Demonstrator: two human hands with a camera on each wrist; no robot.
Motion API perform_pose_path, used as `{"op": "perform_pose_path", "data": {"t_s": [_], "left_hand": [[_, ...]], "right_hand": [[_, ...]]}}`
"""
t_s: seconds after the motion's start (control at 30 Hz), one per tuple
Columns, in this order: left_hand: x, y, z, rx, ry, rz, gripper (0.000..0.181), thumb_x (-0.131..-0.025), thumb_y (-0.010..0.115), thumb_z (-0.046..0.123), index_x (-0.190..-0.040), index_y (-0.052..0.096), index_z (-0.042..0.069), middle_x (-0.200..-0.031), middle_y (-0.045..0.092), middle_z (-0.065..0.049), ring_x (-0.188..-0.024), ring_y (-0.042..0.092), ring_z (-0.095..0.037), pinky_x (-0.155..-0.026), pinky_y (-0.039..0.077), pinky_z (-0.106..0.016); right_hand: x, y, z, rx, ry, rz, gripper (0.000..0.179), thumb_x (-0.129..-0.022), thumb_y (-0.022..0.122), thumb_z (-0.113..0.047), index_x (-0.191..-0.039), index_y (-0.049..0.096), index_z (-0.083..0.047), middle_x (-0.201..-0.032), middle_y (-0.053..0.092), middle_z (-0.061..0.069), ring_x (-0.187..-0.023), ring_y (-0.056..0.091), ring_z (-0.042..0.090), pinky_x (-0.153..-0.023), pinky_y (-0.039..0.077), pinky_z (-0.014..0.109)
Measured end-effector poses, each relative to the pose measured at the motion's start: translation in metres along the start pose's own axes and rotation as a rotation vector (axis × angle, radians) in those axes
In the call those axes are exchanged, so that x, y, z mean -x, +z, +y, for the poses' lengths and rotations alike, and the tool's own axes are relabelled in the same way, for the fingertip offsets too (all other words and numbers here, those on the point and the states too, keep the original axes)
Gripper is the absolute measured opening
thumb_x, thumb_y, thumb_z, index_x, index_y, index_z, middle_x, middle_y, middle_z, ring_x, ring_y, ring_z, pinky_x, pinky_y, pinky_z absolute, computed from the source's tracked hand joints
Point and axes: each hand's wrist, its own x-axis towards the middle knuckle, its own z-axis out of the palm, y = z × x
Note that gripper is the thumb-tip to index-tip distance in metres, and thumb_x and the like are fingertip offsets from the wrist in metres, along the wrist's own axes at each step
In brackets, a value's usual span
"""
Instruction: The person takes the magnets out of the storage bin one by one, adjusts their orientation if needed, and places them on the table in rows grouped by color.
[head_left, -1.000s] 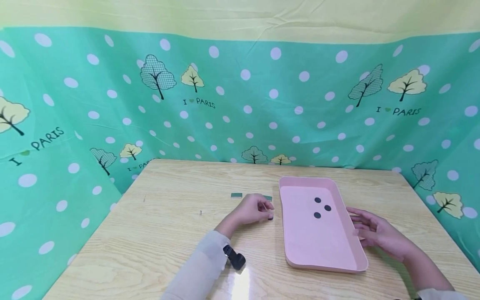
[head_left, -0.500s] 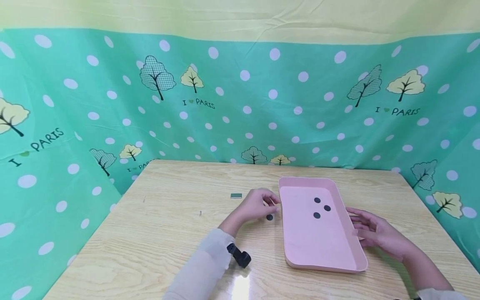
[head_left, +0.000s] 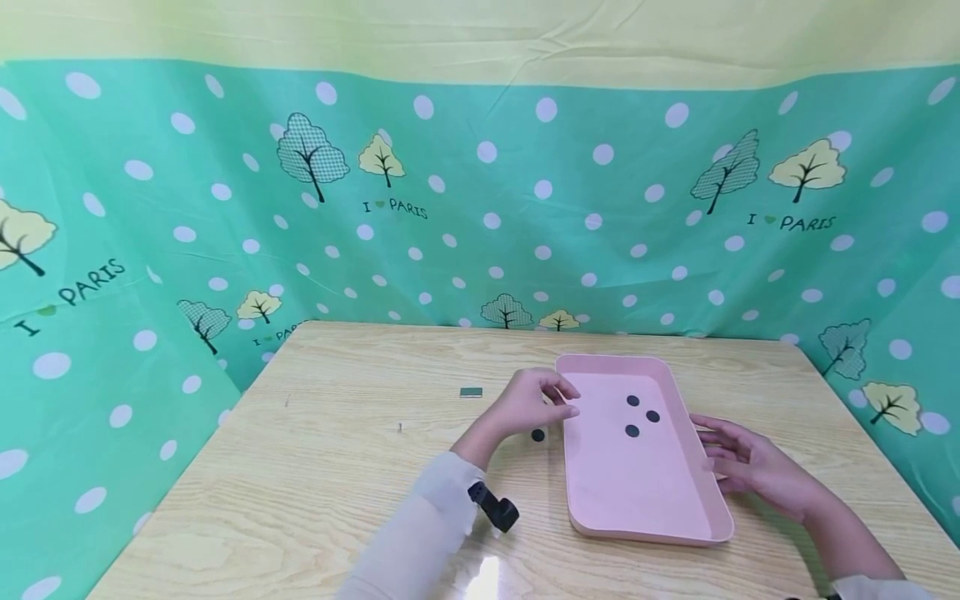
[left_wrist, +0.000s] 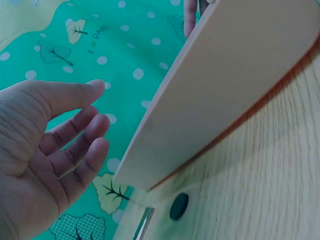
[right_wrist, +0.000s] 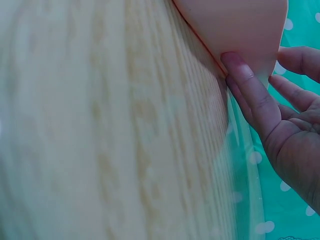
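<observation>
Three discs [head_left: 632,431] in the tray [head_left: 645,492] escape wrist views; hands [head_left: 527,402] relaxed, right [head_left: 768,473] touching it.

I've got rm for a hand over the near half of the pink tray [head_left: 637,492]; 3 dk discs [head_left: 653,417] take up part of the far half. L hand [head_left: 525,404] obstructs the L rim, tho L wrist cam gives me a gap btwn it & the wall. Down by that wall, a loose disc [left_wrist: 179,206] + thin strip [left_wrist: 144,223] are in the way. R hand [head_left: 768,471] touches the R wall, blocking that side. Wide lane over table [head_left: 300,492], L of the L sleeve [head_left: 420,529]; green piece [head_left: 471,392] sits farther back. Curtain [head_left: 450,175] bounds the rear.
</observation>
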Motion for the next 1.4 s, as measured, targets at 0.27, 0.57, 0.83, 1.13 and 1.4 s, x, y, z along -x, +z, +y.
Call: {"op": "perform_pose_path", "data": {"t_s": [0.27,0.57,0.83,1.13,1.4], "left_hand": [[-0.008,0.007,0.014,0.015,-0.022,-0.014,0.017,-0.081,0.080,0.011,-0.097,0.074,0.008,-0.091,0.069,0.003,-0.076,0.061,-0.002,-0.066,0.053,-0.019],[-0.022,0.018,0.019,-0.012,-0.028,-0.037,0.018,-0.079,0.082,0.013,-0.096,0.075,0.011,-0.090,0.069,0.006,-0.074,0.062,0.000,-0.068,0.051,-0.018],[-0.035,0.031,0.023,0.019,-0.001,-0.102,0.023,-0.078,0.083,0.008,-0.098,0.074,0.003,-0.095,0.073,-0.007,-0.072,0.063,0.000,-0.069,0.051,-0.016],[-0.046,0.046,0.024,0.034,-0.030,-0.198,0.028,-0.076,0.084,0.008,-0.103,0.074,0.003,-0.100,0.073,-0.005,-0.074,0.063,0.000,-0.069,0.051,-0.015],[-0.056,0.058,0.021,0.013,-0.038,-0.267,0.030,-0.077,0.082,0.004,-0.105,0.074,0.004,-0.101,0.072,-0.005,-0.075,0.062,0.000,-0.068,0.051,-0.014]], "right_hand": [[0.000,0.000,0.000,0.006,0.004,0.005,0.055,-0.099,0.051,-0.003,-0.150,0.032,-0.006,-0.129,0.054,-0.014,-0.112,0.059,0.006,-0.080,0.057,0.043],[0.000,0.000,0.000,0.002,-0.003,-0.003,0.056,-0.100,0.051,-0.003,-0.151,0.030,-0.005,-0.131,0.054,-0.011,-0.113,0.059,0.007,-0.081,0.056,0.043],[0.000,0.000,0.000,0.000,0.000,-0.005,0.056,-0.100,0.051,-0.003,-0.151,0.027,-0.003,-0.131,0.055,-0.007,-0.113,0.059,0.008,-0.081,0.056,0.043],[-0.001,-0.001,0.000,0.001,0.002,-0.016,0.058,-0.100,0.050,-0.004,-0.151,0.023,0.001,-0.134,0.053,-0.002,-0.113,0.059,0.008,-0.082,0.056,0.043],[-0.001,-0.001,0.000,-0.013,-0.007,-0.036,0.057,-0.101,0.048,-0.003,-0.152,0.022,0.000,-0.134,0.054,-0.005,-0.115,0.059,0.008,-0.083,0.056,0.043]]}}
